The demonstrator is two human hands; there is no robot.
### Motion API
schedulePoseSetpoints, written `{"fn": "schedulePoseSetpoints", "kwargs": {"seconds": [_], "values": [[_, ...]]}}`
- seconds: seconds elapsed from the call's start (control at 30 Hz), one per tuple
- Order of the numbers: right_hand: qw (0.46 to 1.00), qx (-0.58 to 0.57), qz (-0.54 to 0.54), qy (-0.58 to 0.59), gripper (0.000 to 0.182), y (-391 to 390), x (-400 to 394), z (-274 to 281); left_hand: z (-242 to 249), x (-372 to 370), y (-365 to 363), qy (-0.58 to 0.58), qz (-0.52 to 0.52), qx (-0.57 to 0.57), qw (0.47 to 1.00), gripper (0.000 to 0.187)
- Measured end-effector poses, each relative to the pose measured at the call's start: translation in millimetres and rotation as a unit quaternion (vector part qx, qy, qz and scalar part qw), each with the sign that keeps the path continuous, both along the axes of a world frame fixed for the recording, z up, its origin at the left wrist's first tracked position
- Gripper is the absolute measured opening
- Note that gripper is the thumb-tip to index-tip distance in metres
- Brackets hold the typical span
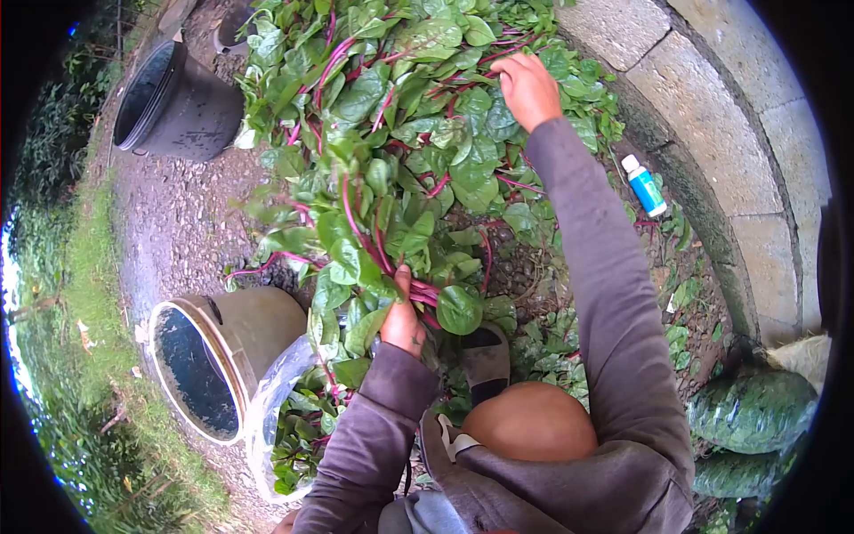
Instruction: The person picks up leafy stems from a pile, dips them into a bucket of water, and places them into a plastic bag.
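Observation:
My left hand [405, 322] is wrapped around a bunch of Malabar spinach [356, 236], its purple-red stems gathered in the fist and its green leaves pointing away from me. Farther forward, my right hand [529, 89] reaches into a large heap of the same leafy stems [427, 116]. Its fingers are curled at a purple stem near the heap's right side, with the fingertips partly hidden. Close to my left forearm, a clear plastic bag [267, 418] holds more leafy stems.
A pale bucket [267, 329] lies tipped on its side at left, and a black bucket [200, 111] leans behind it. A small white-and-blue bottle [647, 189] is by the curved stone block wall [712, 133]. Filled green bags [756, 409] sit at lower right. Loose leaves litter the ground.

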State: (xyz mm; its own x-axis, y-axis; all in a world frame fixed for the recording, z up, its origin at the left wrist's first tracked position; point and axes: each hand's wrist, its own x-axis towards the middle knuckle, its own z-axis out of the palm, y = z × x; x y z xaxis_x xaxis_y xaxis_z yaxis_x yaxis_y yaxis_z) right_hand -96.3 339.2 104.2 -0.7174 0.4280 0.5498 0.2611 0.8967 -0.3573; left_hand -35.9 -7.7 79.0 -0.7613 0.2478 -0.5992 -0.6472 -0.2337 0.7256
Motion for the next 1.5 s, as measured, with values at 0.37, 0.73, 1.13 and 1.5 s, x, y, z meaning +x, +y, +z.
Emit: {"fn": "schedulePoseSetpoints", "kwargs": {"seconds": [0.37,0.73,1.13,1.5], "values": [[0.812,-0.030,0.051,-0.580,0.098,58,-76,-15,-23,-11,-15,-0.008,-0.020,0.004,1.000,0.029],[0.911,0.089,0.118,-0.384,0.098,61,-34,-53,-19,-31,-13,-0.042,-0.008,0.006,0.999,0.036],[0.917,0.161,0.087,-0.354,0.069,55,-36,-42,-14,-32,-9,-0.104,-0.024,0.054,0.993,0.036],[0.904,0.191,0.108,-0.366,0.073,38,-38,-52,-11,-31,-4,-0.106,-0.017,0.064,0.992,0.037]]}}
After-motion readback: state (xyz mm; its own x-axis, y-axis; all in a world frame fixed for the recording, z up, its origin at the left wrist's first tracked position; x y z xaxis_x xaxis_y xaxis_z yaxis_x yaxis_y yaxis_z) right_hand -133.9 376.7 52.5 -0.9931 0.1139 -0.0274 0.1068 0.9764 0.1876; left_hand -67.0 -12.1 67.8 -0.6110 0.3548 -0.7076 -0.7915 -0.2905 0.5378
